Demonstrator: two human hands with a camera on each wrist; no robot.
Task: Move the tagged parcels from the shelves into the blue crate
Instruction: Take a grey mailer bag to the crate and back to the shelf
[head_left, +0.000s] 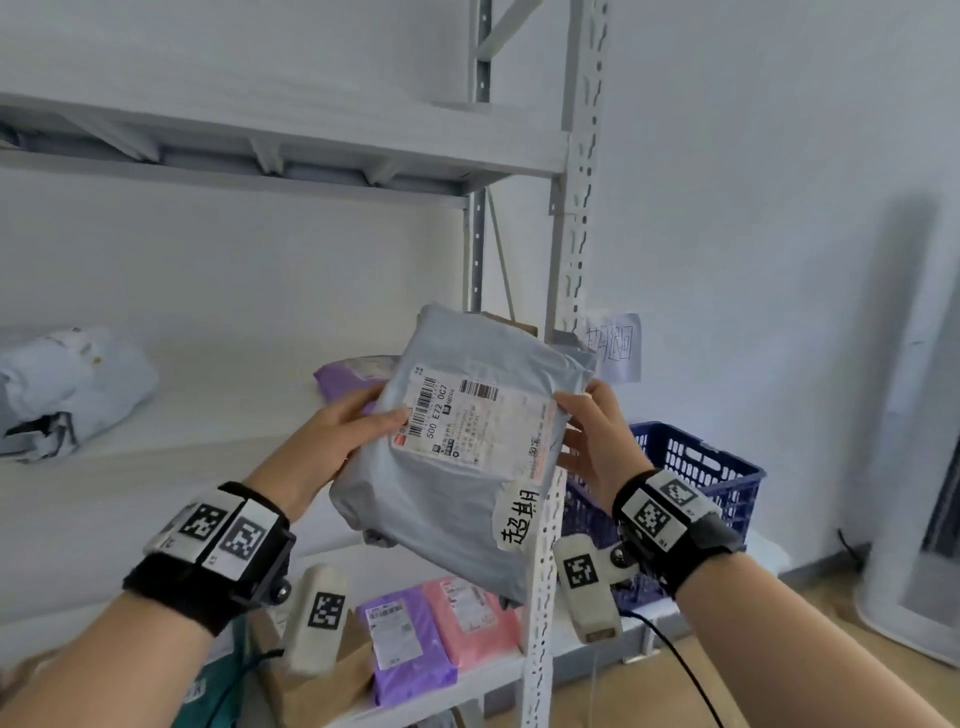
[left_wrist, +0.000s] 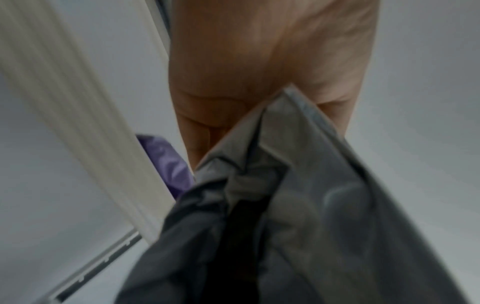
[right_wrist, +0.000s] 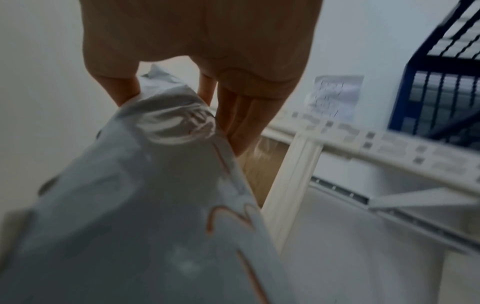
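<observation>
1. Nearest the person, both wrists wear black straps with square black-and-white markers; the left hand grips the left edge of a grey parcel, thumb on top by the shipping label.
2. The right hand holds the parcel's right edge, thumb on the top face and fingers behind it, as the right wrist view also shows.
3. The grey parcel is held up in the air in front of the shelving upright, tilted, with a handwritten white tag stuck near its lower right corner.
4. Below it, on the lower shelf, a purple parcel and a pink parcel lie side by side, touching.
5. Behind the held parcel, another purple parcel lies on the middle shelf; pale bagged parcels sit at that shelf's far left.
6. Farther right, beyond the upright, the blue crate stands on the floor near the wall, with a handwritten paper sign above it.
</observation>
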